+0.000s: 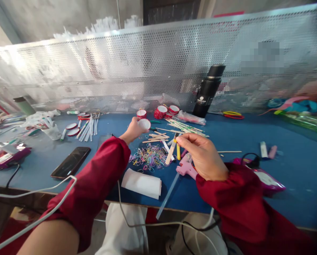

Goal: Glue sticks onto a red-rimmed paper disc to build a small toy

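Observation:
My left hand (133, 130) is closed around a small round piece with a white face (144, 124), held above the table near similar red-sided ones. Between thumb and fingers of my right hand (202, 154) is a flat wooden craft stick (170, 153), its lower end pointing down and its upper end dark and yellow. Under that hand lies a pink glue gun (185, 167), with a long clear glue stick (167, 198) reaching past the table's front edge. A heap of coloured rubber bands (150, 156) lies between my hands, with more craft sticks (156, 137) just behind it.
Red-sided round pieces (160, 112) stand at the back beside a black bottle (209, 90). Folded white paper (141, 183) lies in front, a phone (71, 163) to the left. A white cable (158, 224) crosses my lap. A perforated metal screen (147, 71) closes off the back.

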A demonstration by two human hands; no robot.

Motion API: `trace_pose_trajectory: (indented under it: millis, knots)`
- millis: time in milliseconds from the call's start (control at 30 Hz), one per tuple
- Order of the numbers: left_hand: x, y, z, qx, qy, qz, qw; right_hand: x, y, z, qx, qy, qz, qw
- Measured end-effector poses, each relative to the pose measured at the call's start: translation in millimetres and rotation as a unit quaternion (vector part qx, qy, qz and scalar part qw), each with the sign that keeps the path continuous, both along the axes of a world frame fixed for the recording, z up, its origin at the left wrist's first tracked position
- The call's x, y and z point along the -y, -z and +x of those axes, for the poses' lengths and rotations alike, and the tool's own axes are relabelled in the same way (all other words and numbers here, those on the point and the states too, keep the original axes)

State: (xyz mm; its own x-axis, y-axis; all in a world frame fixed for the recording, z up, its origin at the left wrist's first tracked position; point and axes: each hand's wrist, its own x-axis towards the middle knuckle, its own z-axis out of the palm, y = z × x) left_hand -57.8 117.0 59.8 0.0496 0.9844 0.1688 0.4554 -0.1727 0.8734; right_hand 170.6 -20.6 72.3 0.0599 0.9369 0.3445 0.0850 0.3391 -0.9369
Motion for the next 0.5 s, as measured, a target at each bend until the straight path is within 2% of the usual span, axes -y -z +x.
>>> trace_pose_trajectory:
  millis: [133, 233, 367, 500]
  knots:
    - [31.0, -24.6, 5.7, 0.192, 0.050, -0.077, 0.977, 0.0, -1.2, 3.1, -0.008, 0.005, -0.007, 1.000]
    - [55.6, -35.0, 4.3, 0.295, 0.066, -0.097, 0.948, -1.3, -2.2, 3.8, -0.002, 0.020, 0.007, 1.000]
    - [83.9, -31.0, -3.2, 0.382, 0.061, -0.117, 0.915, -5.2, -3.6, 3.5, -0.006, 0.018, 0.013, 1.000]
    - [103.5, -23.9, -12.5, 0.338, 0.086, -0.098, 0.932, -10.4, -13.2, 1.6, 0.016, 0.024, 0.033, 0.999]
